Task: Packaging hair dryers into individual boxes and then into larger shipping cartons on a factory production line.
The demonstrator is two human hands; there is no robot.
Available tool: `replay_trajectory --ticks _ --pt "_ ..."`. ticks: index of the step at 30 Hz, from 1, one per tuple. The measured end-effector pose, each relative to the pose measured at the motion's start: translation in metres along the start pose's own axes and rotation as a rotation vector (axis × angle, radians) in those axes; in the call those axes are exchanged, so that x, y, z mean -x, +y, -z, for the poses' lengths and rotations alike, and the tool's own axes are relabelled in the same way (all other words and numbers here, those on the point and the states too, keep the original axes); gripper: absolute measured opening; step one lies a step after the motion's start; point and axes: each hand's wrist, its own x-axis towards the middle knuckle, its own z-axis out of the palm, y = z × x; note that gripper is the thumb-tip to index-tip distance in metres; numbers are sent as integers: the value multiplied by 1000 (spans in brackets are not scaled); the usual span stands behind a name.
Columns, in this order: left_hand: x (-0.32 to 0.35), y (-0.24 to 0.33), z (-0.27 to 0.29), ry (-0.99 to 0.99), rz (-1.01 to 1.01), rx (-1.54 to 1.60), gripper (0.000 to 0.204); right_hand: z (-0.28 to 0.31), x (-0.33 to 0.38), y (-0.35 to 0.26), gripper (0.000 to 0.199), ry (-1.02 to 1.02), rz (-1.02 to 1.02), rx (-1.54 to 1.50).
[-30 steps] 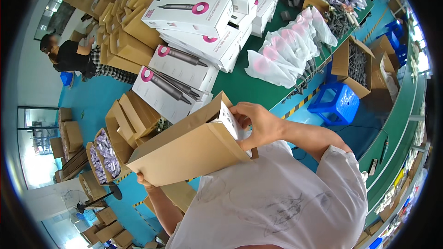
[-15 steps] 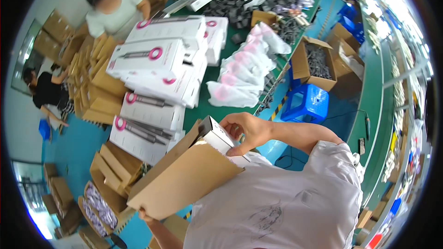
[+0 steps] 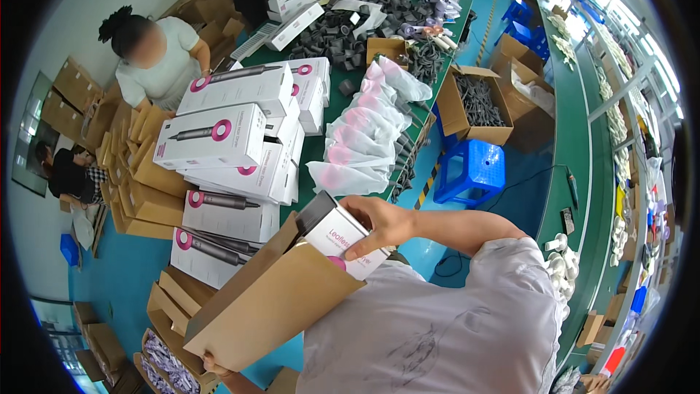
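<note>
A long brown cardboard box (image 3: 270,299) is held slantwise in front of my chest, its upper right end open. My left hand (image 3: 214,363) grips its lower left end, with most of the fingers hidden underneath. From the open end sticks a white hair dryer box (image 3: 339,233) with a dark end panel and pink print; the rest of it is inside the cardboard. My right hand (image 3: 379,228) is closed around the projecting part, thumb on the printed face and fingers over the far side.
White hair dryer boxes (image 3: 211,135) are stacked on the green table, beside bagged hair dryers (image 3: 361,138) and a heap of black parts (image 3: 401,11). Brown cartons (image 3: 149,175) stand at the left, where a co-worker (image 3: 160,58) is. At right are a blue stool (image 3: 472,171) and a carton of dark parts (image 3: 477,106).
More of the hair dryer box shows outside the cardboard box, and its printed face has turned into view. Both hands keep their hold. The whole view has shifted slightly.
</note>
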Motion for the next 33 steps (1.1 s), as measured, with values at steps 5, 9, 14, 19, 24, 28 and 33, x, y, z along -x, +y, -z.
replay_trajectory --ticks 5,9,14,19,24,28,33 --pt "-6 18 4 -31 7 -17 96 51 10 -13 96 11 46 -13" --pt "10 15 3 133 -73 0 95 94 8 -23 94 7 68 8" --pt "58 25 28 401 -209 -18 94 160 -2 -29 93 23 121 22" --pt "179 51 64 652 -344 -67 94 260 -16 -10 96 240 230 -89" --pt "265 16 -8 998 -498 -46 92 400 -26 8 76 630 300 -166" --pt "278 -47 -102 1267 -577 24 91 464 -100 33 58 751 444 -479" --pt "267 -120 -185 1482 -635 147 89 491 -247 63 62 888 395 -681"
